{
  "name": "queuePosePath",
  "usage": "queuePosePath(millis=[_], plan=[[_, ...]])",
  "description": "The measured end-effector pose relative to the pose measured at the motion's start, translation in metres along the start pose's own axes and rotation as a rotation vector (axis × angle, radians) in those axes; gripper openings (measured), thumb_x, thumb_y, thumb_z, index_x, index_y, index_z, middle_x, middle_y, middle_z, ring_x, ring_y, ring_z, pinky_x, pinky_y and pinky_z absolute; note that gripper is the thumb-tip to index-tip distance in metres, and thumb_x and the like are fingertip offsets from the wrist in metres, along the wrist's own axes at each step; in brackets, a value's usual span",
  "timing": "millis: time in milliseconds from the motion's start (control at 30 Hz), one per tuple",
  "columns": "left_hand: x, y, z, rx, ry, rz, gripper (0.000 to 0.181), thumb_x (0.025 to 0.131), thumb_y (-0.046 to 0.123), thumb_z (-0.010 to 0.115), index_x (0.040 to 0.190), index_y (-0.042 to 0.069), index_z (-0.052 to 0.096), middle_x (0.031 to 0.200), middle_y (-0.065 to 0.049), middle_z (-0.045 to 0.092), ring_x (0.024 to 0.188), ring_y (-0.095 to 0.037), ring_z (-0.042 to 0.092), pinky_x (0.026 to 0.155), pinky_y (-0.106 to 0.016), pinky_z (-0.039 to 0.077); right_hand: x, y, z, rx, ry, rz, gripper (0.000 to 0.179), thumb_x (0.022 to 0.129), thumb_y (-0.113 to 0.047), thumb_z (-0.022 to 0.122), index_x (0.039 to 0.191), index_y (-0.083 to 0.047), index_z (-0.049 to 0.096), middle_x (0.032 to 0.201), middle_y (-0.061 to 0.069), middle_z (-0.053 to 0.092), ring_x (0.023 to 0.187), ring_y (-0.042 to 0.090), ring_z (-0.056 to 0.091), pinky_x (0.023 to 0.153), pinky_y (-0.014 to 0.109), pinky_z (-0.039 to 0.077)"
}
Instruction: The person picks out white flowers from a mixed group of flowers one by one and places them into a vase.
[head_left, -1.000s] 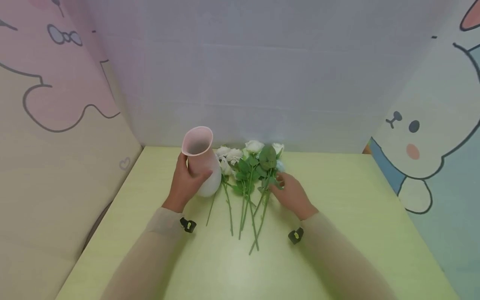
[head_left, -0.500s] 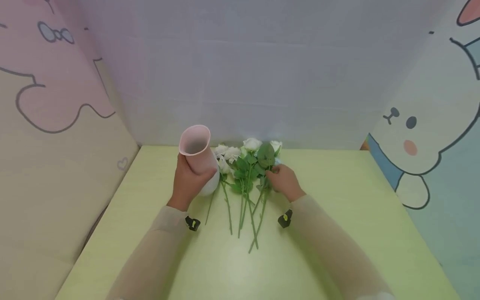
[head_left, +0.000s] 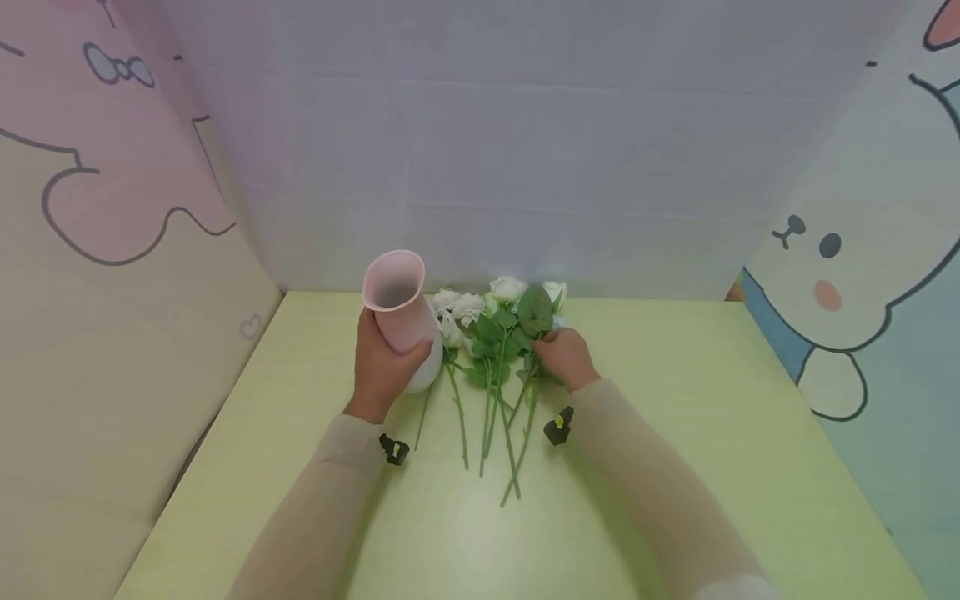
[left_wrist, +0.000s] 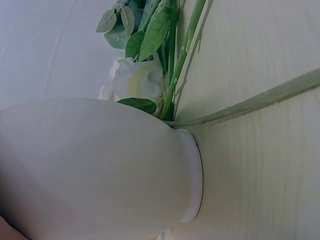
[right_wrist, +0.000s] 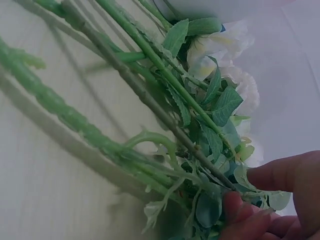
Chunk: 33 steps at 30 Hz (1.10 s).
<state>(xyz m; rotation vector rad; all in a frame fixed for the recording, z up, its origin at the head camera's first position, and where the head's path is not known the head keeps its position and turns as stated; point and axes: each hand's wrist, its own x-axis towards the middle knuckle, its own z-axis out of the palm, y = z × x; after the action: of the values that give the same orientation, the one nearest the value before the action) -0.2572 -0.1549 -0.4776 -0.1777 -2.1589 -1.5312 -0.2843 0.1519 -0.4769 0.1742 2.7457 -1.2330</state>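
Note:
My left hand grips a vase, pink toward its flared mouth and white lower down. The vase stands on the table at the left of the flowers, and its white base shows in the left wrist view. White roses with green leaves and long stems lie beside it, blooms toward the back wall. At their right side, my right hand has thumb and fingers at a stem below a large leaf. In the right wrist view, the fingers pinch around a brownish stem among leaves.
Several stems fan out toward the front and cross each other on the pale yellow table. A plain back wall rises behind the blooms. Printed cartoon panels flank the table on both sides.
My right hand has moved inward and slightly back along the stems, up to the large leaf, and its fingers have closed in. The left hand still holds the vase in place.

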Motion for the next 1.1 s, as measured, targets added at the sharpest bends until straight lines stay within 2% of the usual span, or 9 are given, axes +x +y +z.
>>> queuePosePath(millis=[100, 333, 467, 633, 767, 867, 1000, 1100], plan=[[0.000, -0.001, 0.001, -0.007, 0.010, 0.011, 0.099, 0.072, 0.016, 0.091, 0.154, 0.026, 0.036, 0.142, 0.000, 0.050, 0.120, -0.025, 0.054, 0.094, -0.057, 0.047, 0.003, 0.000, 0.001, -0.019, -0.009, 0.019, 0.035, 0.101, -0.021, 0.057, 0.118, 0.008, 0.067, 0.124, 0.023, 0.065, 0.106, 0.036, 0.063, 0.088, 0.046, 0.053], [0.000, -0.003, 0.003, 0.007, 0.015, 0.014, 0.100, 0.071, 0.016, 0.091, 0.154, 0.026, 0.037, 0.141, 0.000, 0.051, 0.118, -0.024, 0.055, 0.093, -0.056, 0.047, 0.008, 0.008, 0.003, -0.007, -0.010, 0.029, 0.024, 0.098, -0.018, 0.057, 0.090, 0.001, 0.067, 0.095, 0.015, 0.065, 0.080, 0.027, 0.056, 0.070, 0.039, 0.048], [0.001, -0.003, 0.004, 0.000, 0.017, 0.032, 0.099, 0.071, 0.014, 0.091, 0.154, 0.026, 0.038, 0.140, 0.002, 0.051, 0.118, -0.023, 0.055, 0.093, -0.056, 0.047, 0.006, 0.006, -0.001, 0.076, -0.014, 0.027, 0.026, 0.099, -0.018, 0.057, 0.090, 0.004, 0.068, 0.082, 0.011, 0.065, 0.073, 0.023, 0.060, 0.071, 0.039, 0.051], [0.001, 0.000, 0.004, 0.002, 0.016, 0.022, 0.100, 0.070, 0.013, 0.091, 0.154, 0.023, 0.037, 0.141, 0.000, 0.051, 0.118, -0.024, 0.055, 0.095, -0.055, 0.046, 0.003, 0.002, -0.007, 0.195, -0.031, 0.039, 0.025, 0.102, -0.017, 0.059, 0.102, 0.004, 0.070, 0.078, 0.007, 0.068, 0.073, 0.020, 0.066, 0.083, 0.043, 0.056], [0.000, 0.000, 0.003, 0.010, 0.021, 0.009, 0.099, 0.070, 0.014, 0.090, 0.154, 0.021, 0.037, 0.141, -0.002, 0.052, 0.118, -0.025, 0.055, 0.095, -0.054, 0.047, -0.001, -0.002, -0.009, 0.245, -0.049, 0.033, 0.027, 0.104, -0.019, 0.058, 0.098, 0.004, 0.070, 0.073, 0.007, 0.066, 0.070, 0.020, 0.062, 0.081, 0.042, 0.054], [-0.001, 0.000, 0.002, 0.018, 0.026, 0.005, 0.100, 0.070, 0.015, 0.090, 0.154, 0.020, 0.037, 0.141, -0.003, 0.052, 0.118, -0.025, 0.056, 0.094, -0.054, 0.047, -0.004, -0.006, -0.010, 0.307, -0.068, 0.025, 0.028, 0.106, -0.019, 0.057, 0.109, 0.005, 0.069, 0.084, 0.012, 0.068, 0.074, 0.021, 0.062, 0.080, 0.041, 0.055], [-0.001, -0.001, 0.001, 0.026, 0.024, 0.009, 0.100, 0.071, 0.016, 0.090, 0.155, 0.021, 0.035, 0.141, -0.004, 0.051, 0.118, -0.026, 0.056, 0.094, -0.055, 0.047, -0.010, -0.013, -0.011, 0.411, -0.090, 0.026, 0.035, 0.106, -0.017, 0.057, 0.132, 0.006, 0.061, 0.113, 0.021, 0.067, 0.091, 0.025, 0.067, 0.083, 0.039, 0.058], [-0.001, 0.001, 0.001, 0.029, 0.023, 0.010, 0.100, 0.071, 0.016, 0.089, 0.155, 0.020, 0.035, 0.141, -0.005, 0.051, 0.118, -0.027, 0.056, 0.094, -0.055, 0.047, -0.013, -0.019, -0.012, 0.480, -0.093, 0.019, 0.038, 0.106, -0.014, 0.057, 0.137, 0.007, 0.056, 0.122, 0.024, 0.062, 0.099, 0.033, 0.068, 0.082, 0.037, 0.059]])
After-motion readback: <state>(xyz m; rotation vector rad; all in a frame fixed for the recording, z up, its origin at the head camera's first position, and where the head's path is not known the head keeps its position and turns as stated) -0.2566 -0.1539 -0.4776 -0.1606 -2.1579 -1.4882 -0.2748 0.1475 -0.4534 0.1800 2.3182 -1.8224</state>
